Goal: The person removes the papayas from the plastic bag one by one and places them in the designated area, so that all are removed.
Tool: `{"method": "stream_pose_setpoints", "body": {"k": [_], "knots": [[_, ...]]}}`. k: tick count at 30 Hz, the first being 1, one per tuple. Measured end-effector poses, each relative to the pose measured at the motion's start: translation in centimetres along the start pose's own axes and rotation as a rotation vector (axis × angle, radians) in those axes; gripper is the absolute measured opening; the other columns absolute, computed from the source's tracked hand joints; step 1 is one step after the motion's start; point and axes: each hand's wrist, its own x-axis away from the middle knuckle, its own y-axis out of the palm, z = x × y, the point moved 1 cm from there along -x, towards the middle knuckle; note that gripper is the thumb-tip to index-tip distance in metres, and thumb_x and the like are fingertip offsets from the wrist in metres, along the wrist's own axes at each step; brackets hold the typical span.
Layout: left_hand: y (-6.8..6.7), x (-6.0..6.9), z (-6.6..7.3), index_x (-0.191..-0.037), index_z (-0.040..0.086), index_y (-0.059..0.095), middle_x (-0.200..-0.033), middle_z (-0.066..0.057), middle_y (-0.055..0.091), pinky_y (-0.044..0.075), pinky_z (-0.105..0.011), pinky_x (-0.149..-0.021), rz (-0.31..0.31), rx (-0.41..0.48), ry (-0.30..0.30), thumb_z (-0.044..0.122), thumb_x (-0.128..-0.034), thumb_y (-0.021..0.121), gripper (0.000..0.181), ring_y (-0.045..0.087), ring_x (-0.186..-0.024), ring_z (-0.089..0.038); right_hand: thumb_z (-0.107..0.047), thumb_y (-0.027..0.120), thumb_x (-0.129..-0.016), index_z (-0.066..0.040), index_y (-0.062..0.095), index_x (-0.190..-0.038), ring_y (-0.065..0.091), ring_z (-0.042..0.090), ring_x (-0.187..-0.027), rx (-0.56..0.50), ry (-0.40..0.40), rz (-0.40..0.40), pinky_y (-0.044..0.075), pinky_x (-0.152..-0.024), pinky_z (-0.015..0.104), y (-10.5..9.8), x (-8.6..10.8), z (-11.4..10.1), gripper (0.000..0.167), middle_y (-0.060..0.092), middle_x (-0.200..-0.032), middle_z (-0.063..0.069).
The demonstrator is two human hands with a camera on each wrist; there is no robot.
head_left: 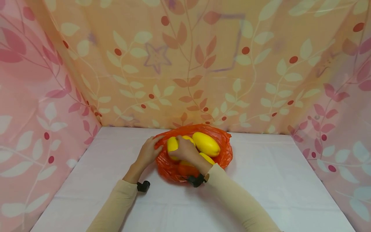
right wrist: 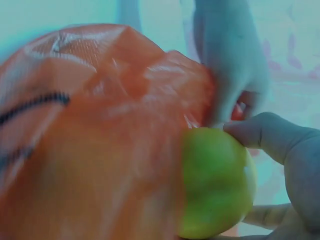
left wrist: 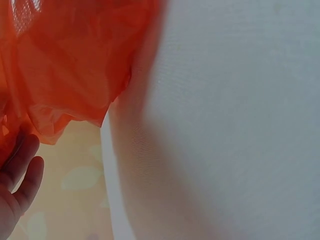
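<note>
An orange-red plastic bag point(head_left: 227, 157) lies opened out on the white table, with several smooth, oblong yellow fruits point(head_left: 205, 144) inside. My right hand point(head_left: 187, 150) reaches in and grips the leftmost yellow fruit point(head_left: 172, 146). Seen by the right wrist camera, thumb and fingers go round that fruit point(right wrist: 216, 182), which looks greenish there. At the bag's left rim, my left hand point(head_left: 149, 150) holds the plastic. In the left wrist view its fingers point(left wrist: 31, 177) touch the bag point(left wrist: 75, 60). The right hand and forearm partly hide the fruits under them.
The white table point(head_left: 269, 180) extends on both sides of the bag and in front of it. A leaf-patterned cloth point(head_left: 191, 64) rises behind the table, and pink patterned cloths point(head_left: 32, 106) flank it. Black camera mounts point(head_left: 143, 186) sit at both wrists.
</note>
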Motion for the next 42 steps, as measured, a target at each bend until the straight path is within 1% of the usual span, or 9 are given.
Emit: {"method": "stream_pose_setpoints", "body": {"k": [3, 8, 12, 15, 19, 24, 31, 37, 42], "knots": [[0.1, 0.0, -0.1, -0.128, 0.01, 0.063, -0.108, -0.019, 0.064, 0.05, -0.051, -0.088, 0.011, 0.024, -0.015, 0.011, -0.088, 0.069, 0.04, 0.06, -0.099, -0.035, -0.037, 0.076, -0.078, -0.009, 0.044, -0.142, 0.056, 0.026, -0.1, -0.035, -0.024, 0.007, 0.052, -0.086, 0.039, -1.3, 0.6, 0.7, 0.077, 0.061, -0.124, 0.011], [0.3, 0.0, -0.1, -0.128, 0.008, 0.063, -0.107, -0.018, 0.065, 0.05, -0.05, -0.087, 0.021, 0.053, -0.014, 0.012, -0.0891, 0.068, 0.039, 0.06, -0.098, -0.034, -0.038, 0.077, -0.078, -0.014, 0.045, -0.142, 0.056, 0.025, -0.096, -0.092, -0.025, 0.033, 0.05, -0.08, 0.035, -3.7, 1.5, 1.9, 0.076, 0.061, -0.123, 0.009], [0.2, 0.0, -0.1, -0.127, 0.007, 0.064, -0.106, -0.017, 0.065, 0.049, -0.049, -0.085, 0.045, 0.048, -0.012, 0.012, -0.0889, 0.069, 0.039, 0.06, -0.096, -0.033, -0.036, 0.077, -0.079, -0.017, 0.041, -0.145, 0.059, 0.026, -0.094, -0.222, -0.024, 0.0, 0.057, -0.073, 0.037, -5.4, 1.8, 2.6, 0.077, 0.057, -0.125, 0.011], [0.2, 0.1, -0.3, -0.126, 0.007, 0.064, -0.104, -0.017, 0.065, 0.049, -0.048, -0.083, 0.065, 0.046, -0.007, 0.011, -0.0879, 0.07, 0.039, 0.059, -0.095, -0.033, -0.035, 0.076, -0.081, -0.018, 0.039, -0.146, 0.06, 0.029, -0.098, -0.28, -0.038, -0.025, 0.059, -0.073, 0.039, -6.5, 1.8, 3.3, 0.077, 0.055, -0.128, 0.013], [0.2, 0.2, -0.4, -0.126, 0.007, 0.064, -0.105, -0.018, 0.066, 0.049, -0.049, -0.084, 0.072, 0.053, 0.01, 0.01, -0.0873, 0.07, 0.039, 0.06, -0.096, -0.033, -0.037, 0.076, -0.081, -0.016, 0.04, -0.146, 0.059, 0.029, -0.105, -0.231, -0.091, 0.003, 0.055, -0.083, 0.037, -8.1, 1.6, 4.5, 0.076, 0.057, -0.128, 0.015], [0.3, 0.1, -0.4, -0.126, 0.007, 0.065, -0.106, -0.017, 0.066, 0.049, -0.05, -0.085, 0.07, 0.05, 0.012, 0.01, -0.0873, 0.07, 0.039, 0.06, -0.097, -0.034, -0.037, 0.076, -0.081, -0.015, 0.039, -0.146, 0.061, 0.032, -0.107, -0.209, -0.122, 0.033, 0.055, -0.087, 0.041, -10.1, 1.7, 5.7, 0.077, 0.057, -0.129, 0.021], [0.0, 0.2, -0.3, -0.126, 0.009, 0.065, -0.105, -0.016, 0.066, 0.049, -0.048, -0.083, 0.057, 0.061, -0.016, 0.011, -0.0882, 0.069, 0.039, 0.06, -0.093, -0.032, -0.036, 0.076, -0.082, -0.017, 0.038, -0.148, 0.06, 0.035, -0.109, -0.184, -0.095, 0.078, 0.056, -0.084, 0.041, -12.7, 2.0, 7.3, 0.079, 0.057, -0.128, 0.021], [-0.2, 0.2, -0.2, -0.126, 0.008, 0.065, -0.106, -0.017, 0.066, 0.049, -0.049, -0.084, 0.061, 0.074, -0.018, 0.01, -0.0881, 0.069, 0.038, 0.062, -0.095, -0.033, -0.032, 0.076, -0.083, -0.013, 0.041, -0.145, 0.06, 0.037, -0.107, -0.194, -0.094, 0.133, 0.057, -0.078, 0.036, -14.7, 2.1, 9.6, 0.073, 0.057, -0.125, 0.023], [0.0, 0.1, -0.3, -0.126, 0.009, 0.065, -0.107, -0.017, 0.066, 0.05, -0.049, -0.085, 0.049, 0.081, -0.014, 0.011, -0.0886, 0.068, 0.038, 0.062, -0.096, -0.033, -0.035, 0.073, -0.085, -0.01, 0.036, -0.147, 0.058, 0.038, -0.11, -0.174, -0.045, 0.167, 0.054, -0.078, 0.035, -16.2, 2.7, 11.8, 0.077, 0.054, -0.13, 0.025]]}}
